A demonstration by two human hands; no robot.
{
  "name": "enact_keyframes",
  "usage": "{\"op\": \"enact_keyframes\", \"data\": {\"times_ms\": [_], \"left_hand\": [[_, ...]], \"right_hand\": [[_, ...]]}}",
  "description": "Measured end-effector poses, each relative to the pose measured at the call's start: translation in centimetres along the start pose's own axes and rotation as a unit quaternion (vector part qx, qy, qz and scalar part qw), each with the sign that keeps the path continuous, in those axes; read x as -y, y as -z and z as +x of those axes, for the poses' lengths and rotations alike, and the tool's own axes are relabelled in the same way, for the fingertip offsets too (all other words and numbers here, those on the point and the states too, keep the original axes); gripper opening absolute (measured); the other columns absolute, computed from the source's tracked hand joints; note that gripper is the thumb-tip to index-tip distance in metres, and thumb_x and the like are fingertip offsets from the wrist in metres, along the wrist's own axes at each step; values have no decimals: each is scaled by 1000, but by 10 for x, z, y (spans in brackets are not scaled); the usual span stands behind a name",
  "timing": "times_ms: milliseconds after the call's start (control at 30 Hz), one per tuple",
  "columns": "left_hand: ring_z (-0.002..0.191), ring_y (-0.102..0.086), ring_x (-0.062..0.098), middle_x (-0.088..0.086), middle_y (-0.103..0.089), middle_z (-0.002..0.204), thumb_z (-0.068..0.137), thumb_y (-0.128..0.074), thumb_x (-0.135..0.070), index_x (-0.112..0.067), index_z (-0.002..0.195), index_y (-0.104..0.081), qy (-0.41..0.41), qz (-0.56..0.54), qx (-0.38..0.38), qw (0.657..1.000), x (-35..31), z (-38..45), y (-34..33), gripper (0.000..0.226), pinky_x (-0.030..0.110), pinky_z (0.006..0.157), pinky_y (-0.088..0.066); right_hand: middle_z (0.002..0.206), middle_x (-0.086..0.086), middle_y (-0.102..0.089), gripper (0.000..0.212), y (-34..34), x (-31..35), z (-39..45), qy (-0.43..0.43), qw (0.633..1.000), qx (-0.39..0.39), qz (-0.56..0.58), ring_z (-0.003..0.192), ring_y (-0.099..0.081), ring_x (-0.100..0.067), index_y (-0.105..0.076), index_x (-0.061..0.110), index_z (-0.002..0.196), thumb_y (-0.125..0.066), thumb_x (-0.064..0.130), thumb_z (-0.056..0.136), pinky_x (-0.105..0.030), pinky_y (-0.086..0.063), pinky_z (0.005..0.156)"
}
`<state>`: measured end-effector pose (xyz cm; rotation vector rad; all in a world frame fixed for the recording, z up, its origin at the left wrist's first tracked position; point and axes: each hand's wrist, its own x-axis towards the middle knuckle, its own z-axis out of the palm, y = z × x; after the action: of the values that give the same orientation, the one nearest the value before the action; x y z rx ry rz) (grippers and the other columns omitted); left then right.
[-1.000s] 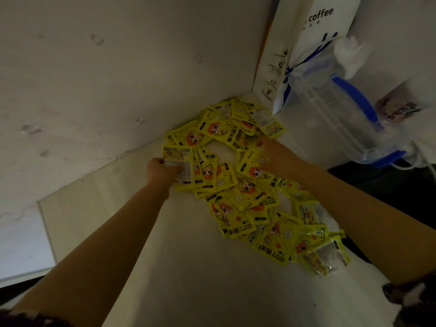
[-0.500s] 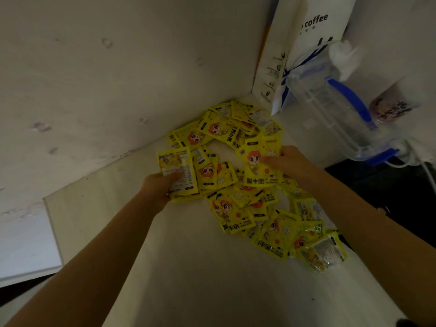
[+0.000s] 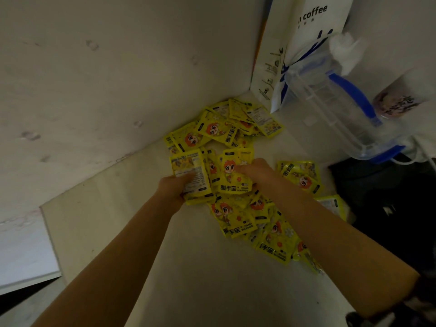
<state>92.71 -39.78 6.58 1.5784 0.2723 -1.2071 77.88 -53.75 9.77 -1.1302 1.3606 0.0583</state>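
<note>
- In the corner where the counter (image 3: 165, 267) meets the wall (image 3: 94, 79), a loose heap of yellow hand-warmer sachets (image 3: 238, 220) lies spread, some face up and some showing their printed backs.
- The left grip (image 3: 173, 188) is clenched round a small stack of sachets (image 3: 191, 171), held just above the heap with a printed back toward the camera.
- The right grip (image 3: 258, 172) pinches a single sachet (image 3: 232, 178), cartoon side up, just beside the stack. Whether the two touch cannot be told.
- The step in hand looks like gathering: sachets are taken from the heap one at a time and added to the stack, and this one is about to join it.
- The next move calls for laying the single sachet flat against the stack with edges squared. The left thumb should ease only enough to admit it, so the stack does not fan out.
- After that, the nearest loose sachets lie under the hands, and a few outlying sachets (image 3: 299, 173) sit apart to the right.
- A paper coffee bag (image 3: 306, 43) and a clear jug (image 3: 330, 107) stand behind the heap, out of the way.
</note>
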Motion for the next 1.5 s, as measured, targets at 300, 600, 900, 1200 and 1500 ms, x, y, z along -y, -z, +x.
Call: {"op": "enact_keyframes", "data": {"times_ms": [300,600,900,1200,1500], "left_hand": [[82,-67,31,17,-67,105,84,-68,-5,-5,105,-62,42,3,-28,999,0,9,-9,22,48,66,-58],[69,-69,24,11,-69,89,85,-67,-5,-9,88,-63,19,14,-17,1000,7,2,-10,6,41,61,-59],[71,-69,25,14,-70,91,85,-67,-7,-5,98,-64,-23,27,-4,999,27,-38,12,14,37,58,-60],[75,-69,25,9,-72,87,87,-67,-15,-12,95,-67,-101,105,15,989,65,-95,14,9,38,68,-58],[77,-71,26,10,-73,91,89,-64,-15,-14,100,-68,-120,148,76,979,99,-127,30,12,34,61,-56]], "right_hand": [[127,-17,-58,62,-3,1,14,6,1000,-7,12,113,-59,-32,-50,2,129,-76,24,77,-48,-49,97],[116,-16,-66,50,5,-12,-1,19,999,10,36,103,-66,-31,-60,6,118,-77,24,74,-51,-53,92],[110,-6,-68,25,42,-38,-40,66,993,-41,88,97,-67,-24,-62,16,108,-69,21,85,-48,-54,89],[126,0,-62,82,59,-106,-90,78,983,-65,155,108,-64,-26,-50,30,128,-75,57,55,-58,-51,89],[117,1,-68,34,19,-173,-179,101,959,-102,244,102,-68,-22,-55,29,123,-60,34,90,-50,-57,82]]}}
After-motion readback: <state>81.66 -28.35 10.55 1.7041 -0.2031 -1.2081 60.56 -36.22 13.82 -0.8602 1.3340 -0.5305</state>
